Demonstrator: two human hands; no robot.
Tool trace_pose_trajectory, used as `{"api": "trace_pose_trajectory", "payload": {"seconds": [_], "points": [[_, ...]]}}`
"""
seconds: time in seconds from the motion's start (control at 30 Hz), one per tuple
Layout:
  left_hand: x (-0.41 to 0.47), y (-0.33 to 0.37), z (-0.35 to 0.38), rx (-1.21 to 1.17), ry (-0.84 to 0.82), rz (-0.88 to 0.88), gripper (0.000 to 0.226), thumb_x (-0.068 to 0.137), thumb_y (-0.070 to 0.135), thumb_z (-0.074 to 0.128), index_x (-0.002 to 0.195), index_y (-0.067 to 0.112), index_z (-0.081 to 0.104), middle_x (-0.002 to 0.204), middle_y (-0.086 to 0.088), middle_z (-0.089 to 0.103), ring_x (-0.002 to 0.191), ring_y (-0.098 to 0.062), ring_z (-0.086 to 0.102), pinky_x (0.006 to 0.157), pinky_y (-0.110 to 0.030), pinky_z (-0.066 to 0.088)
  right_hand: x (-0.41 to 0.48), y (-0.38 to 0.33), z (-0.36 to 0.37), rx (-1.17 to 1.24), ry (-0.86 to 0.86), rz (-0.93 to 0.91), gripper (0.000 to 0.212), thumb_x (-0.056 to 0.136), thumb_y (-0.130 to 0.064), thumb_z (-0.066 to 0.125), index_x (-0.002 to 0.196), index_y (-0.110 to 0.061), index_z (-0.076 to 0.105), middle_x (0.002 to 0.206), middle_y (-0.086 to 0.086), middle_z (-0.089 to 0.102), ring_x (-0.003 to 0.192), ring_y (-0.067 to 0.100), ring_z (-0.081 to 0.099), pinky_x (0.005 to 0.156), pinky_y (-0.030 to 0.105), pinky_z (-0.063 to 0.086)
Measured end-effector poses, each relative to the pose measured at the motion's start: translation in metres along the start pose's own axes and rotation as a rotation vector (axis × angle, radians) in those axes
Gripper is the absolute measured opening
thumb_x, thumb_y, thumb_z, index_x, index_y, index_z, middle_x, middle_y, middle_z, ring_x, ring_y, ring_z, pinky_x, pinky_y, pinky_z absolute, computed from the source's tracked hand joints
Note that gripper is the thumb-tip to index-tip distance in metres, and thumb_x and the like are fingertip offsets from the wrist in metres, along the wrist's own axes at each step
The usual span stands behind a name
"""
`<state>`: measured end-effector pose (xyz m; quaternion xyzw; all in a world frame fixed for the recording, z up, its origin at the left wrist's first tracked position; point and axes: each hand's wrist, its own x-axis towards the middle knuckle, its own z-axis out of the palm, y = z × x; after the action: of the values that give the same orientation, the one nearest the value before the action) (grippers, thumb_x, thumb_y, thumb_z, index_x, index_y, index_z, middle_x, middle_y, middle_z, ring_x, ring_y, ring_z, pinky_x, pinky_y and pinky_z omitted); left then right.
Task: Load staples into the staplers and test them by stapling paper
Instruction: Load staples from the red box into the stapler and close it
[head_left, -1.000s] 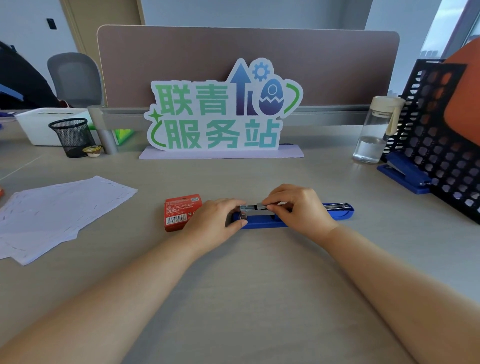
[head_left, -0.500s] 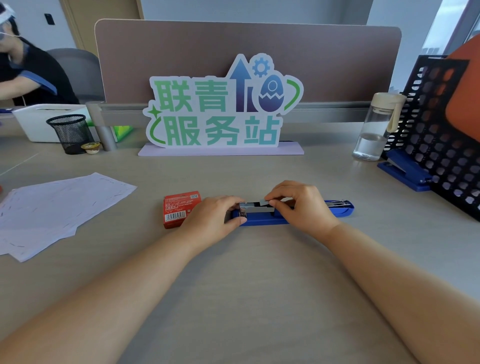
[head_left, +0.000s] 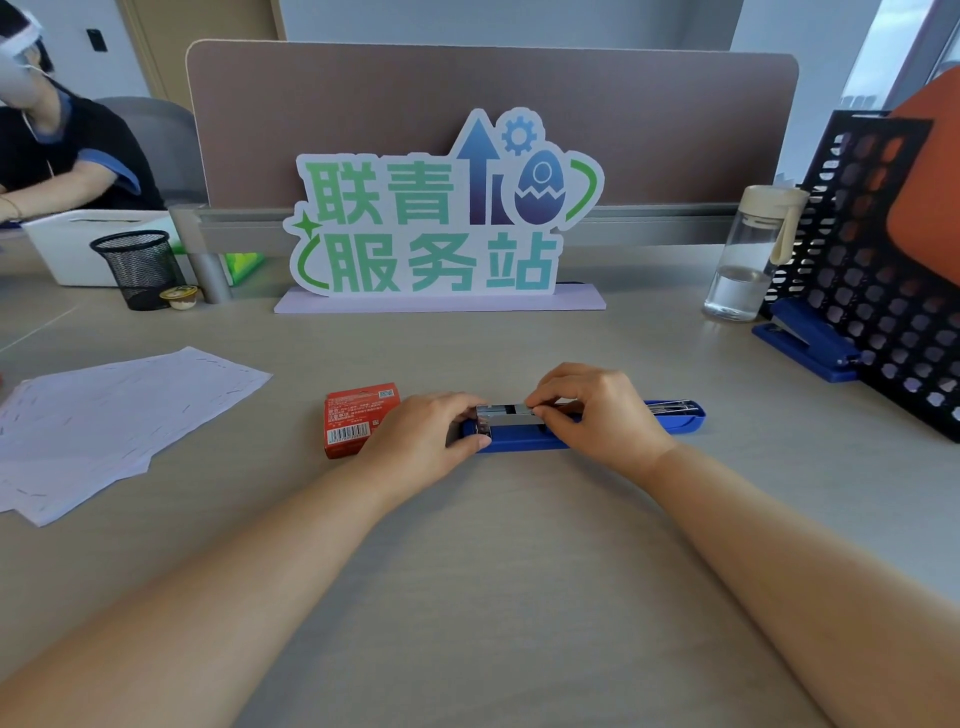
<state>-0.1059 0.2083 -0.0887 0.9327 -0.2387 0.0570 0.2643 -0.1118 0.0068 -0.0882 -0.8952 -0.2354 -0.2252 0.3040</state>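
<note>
A blue stapler (head_left: 675, 415) lies opened flat on the desk in front of me, its metal staple channel facing up. My left hand (head_left: 421, 436) grips its left end. My right hand (head_left: 597, 410) has its fingertips pinched on the metal channel near the middle; whether staples are under them I cannot tell. A red staple box (head_left: 353, 415) lies just left of my left hand. A stack of white paper (head_left: 114, 415) with staples in it lies at the far left. A second blue stapler (head_left: 805, 338) sits shut at the right, by the black rack.
A big lettered sign (head_left: 441, 223) stands behind the stapler, in front of a brown divider. A water bottle (head_left: 748, 254) and black perforated rack (head_left: 883, 260) are at right. A mesh cup (head_left: 137, 267) and white bin (head_left: 67, 244) are back left, with another person's arm (head_left: 57, 187).
My hands have stayed on the stapler with only slight finger shifts. The camera tipped, and the person at back left came more into view.
</note>
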Motion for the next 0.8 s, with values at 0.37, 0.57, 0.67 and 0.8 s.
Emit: {"api": "trace_pose_trajectory", "payload": {"seconds": [0.37,0.57,0.67,0.8], "points": [[0.0002,-0.0019,0.0006,-0.012,-0.001,0.005,0.040,0.084,0.027,0.063,0.123,0.019,0.055,0.118,-0.002,0.066,0.108,-0.018,0.060,0.092,-0.039,0.049,-0.0031,-0.0037,-0.0017,-0.015,-0.028,0.026,0.022,0.083,-0.001,0.055,0.099,-0.007,0.069,0.101,0.005,0.062,0.080,0.019,0.062,0.075,0.034,0.057],[0.0008,-0.0025,0.0008,-0.031,0.007,0.006,0.040,0.083,0.025,0.065,0.122,0.019,0.056,0.117,-0.003,0.066,0.108,-0.019,0.061,0.093,-0.039,0.049,-0.0050,-0.0058,-0.0014,-0.098,0.020,0.047,0.042,0.082,-0.013,0.052,0.123,-0.022,0.051,0.082,-0.004,0.070,0.083,0.014,0.054,0.068,0.044,0.054],[0.0010,-0.0030,0.0006,-0.026,0.003,0.002,0.042,0.082,0.026,0.065,0.122,0.019,0.056,0.117,-0.002,0.066,0.109,-0.018,0.061,0.094,-0.038,0.049,-0.0051,-0.0070,-0.0012,-0.066,-0.031,0.036,0.050,0.083,-0.011,0.055,0.130,-0.024,0.044,0.085,-0.008,0.071,0.091,0.016,0.055,0.074,0.043,0.053],[0.0007,-0.0018,0.0005,0.011,0.013,0.013,0.042,0.083,0.027,0.064,0.124,0.018,0.055,0.119,-0.003,0.065,0.109,-0.020,0.059,0.093,-0.036,0.048,-0.0050,-0.0084,0.0005,-0.026,-0.076,0.045,0.047,0.082,-0.007,0.053,0.126,-0.021,0.046,0.087,-0.010,0.067,0.091,0.015,0.054,0.079,0.037,0.050]]}}
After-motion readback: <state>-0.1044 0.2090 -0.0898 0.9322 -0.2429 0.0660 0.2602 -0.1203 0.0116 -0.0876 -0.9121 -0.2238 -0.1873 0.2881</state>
